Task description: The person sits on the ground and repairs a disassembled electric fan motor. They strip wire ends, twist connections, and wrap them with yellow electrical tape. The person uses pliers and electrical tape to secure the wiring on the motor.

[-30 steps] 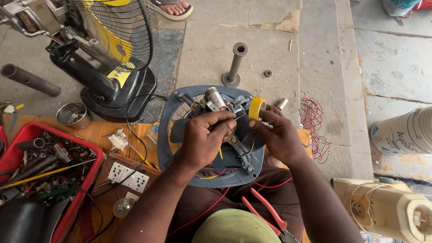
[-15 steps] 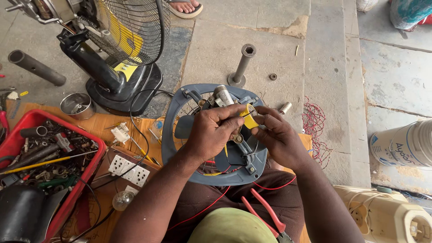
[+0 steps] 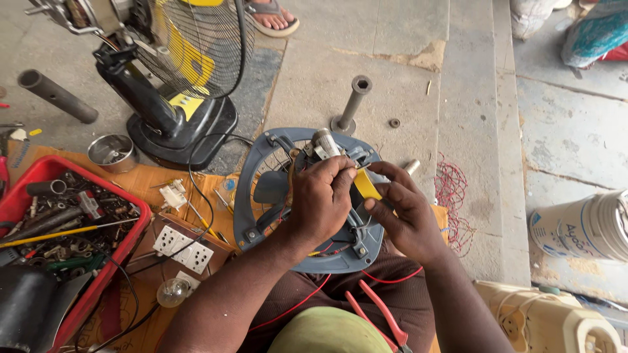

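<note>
Yellow tape (image 3: 366,184) is what my fingers are working now. A second ago the roll sat higher, up near my right thumb beside the motor's metal shaft (image 3: 325,140); half a second ago it had come down between my two hands; now a flat strip of it stretches across the gap between them, just below the shaft. I judge from this that I am past picking the tape up and into laying it on, probably around the wiring on the grey exhaust fan frame (image 3: 252,196) that rests on my lap.

My left hand (image 3: 318,202) lies over the middle of the frame, fingers curled together and pinched down at the tape's left end; what sits under the fingertips I cannot tell, since the knuckles hide it. My right hand (image 3: 405,216) is closed around the tape's right end, its thumb and forefinger pressed on the yellow strip, the other fingers folded beneath. So the tape touches both hands and hangs taut between them, above the frame's hub and apart from the red wires (image 3: 307,297) trailing toward my knee.

Red-handled pliers (image 3: 379,314) lie on my lap near my right forearm, untouched. To my left a red tray (image 3: 65,171) of tools sits beside a white socket board (image 3: 183,248).
</note>
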